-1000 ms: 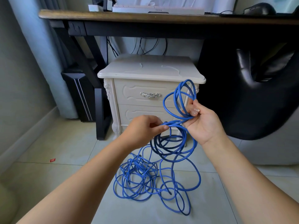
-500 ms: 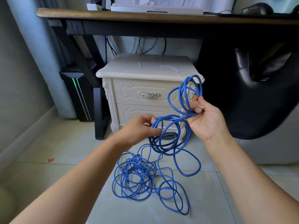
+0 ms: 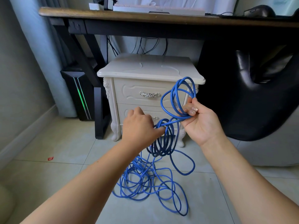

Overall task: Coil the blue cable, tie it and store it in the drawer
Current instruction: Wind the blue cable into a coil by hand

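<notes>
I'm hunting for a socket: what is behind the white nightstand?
Black cables hang against the wall below the desk. Their lower ends, and any socket, are hidden behind the nightstand.

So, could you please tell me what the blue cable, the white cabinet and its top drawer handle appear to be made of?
Blue cable: likely a flexible plastic or rubber jacket, smooth and glossy; it bends into loose loops. White cabinet: probably painted wood or board, satin cream finish with carved mouldings. Drawer handle: looks like silvery metal, shiny and ornate, though plated plastic is possible.
</notes>
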Available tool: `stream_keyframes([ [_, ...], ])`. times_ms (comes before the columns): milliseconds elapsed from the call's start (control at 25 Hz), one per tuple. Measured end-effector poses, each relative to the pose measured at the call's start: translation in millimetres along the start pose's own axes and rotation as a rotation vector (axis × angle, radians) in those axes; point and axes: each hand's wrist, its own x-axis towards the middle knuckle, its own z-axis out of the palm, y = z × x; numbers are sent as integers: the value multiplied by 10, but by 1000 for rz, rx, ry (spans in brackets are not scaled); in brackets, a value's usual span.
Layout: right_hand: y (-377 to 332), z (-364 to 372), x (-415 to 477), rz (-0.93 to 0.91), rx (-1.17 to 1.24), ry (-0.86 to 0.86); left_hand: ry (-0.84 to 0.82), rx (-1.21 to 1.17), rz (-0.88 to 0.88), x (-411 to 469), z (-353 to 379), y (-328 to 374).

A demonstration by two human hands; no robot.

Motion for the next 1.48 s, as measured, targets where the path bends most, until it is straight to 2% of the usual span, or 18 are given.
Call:
stream_keyframes([
  [40,10,9,2,11,-4,-11,-65,-97,-50,12,-3,-8],
  [120,43,19,7,58,2,-6,-231,-508,-206,46,7,-43],
  [200,77,19,4,97,-20,15,-284,-821,-297,73,9,-104],
  [360,78,-8,4,32,-219,48,-351,-1196,-306,97,-30,-208],
  [520,18,-69,19,7,-292,75,-388,-1454,-418,100,-90,-290],
  [640,-15,-78,-19,8,-329,83,-398,-1541,-444,100,-134,-360],
  [960,28,-36,-90,-2,-494,128,-381,-1511,-378,95,-159,-378],
  [1040,50,-46,-86,-55,-656,161,-471,-1601,-371,101,-179,-398],
  [1120,75,-84,-81,-126,-925,171,-585,-1733,-365,92,-198,-407],
  [1240,94,-122,-86,-191,-1215,157,-666,-1920,-388,78,-221,-439],
  [1360,87,-126,-90,-203,-1177,170,-791,-2065,-373,78,-259,-439],
  [1480,49,-100,-92,-186,-999,209,-682,-1950,-338,62,-270,-347],
])
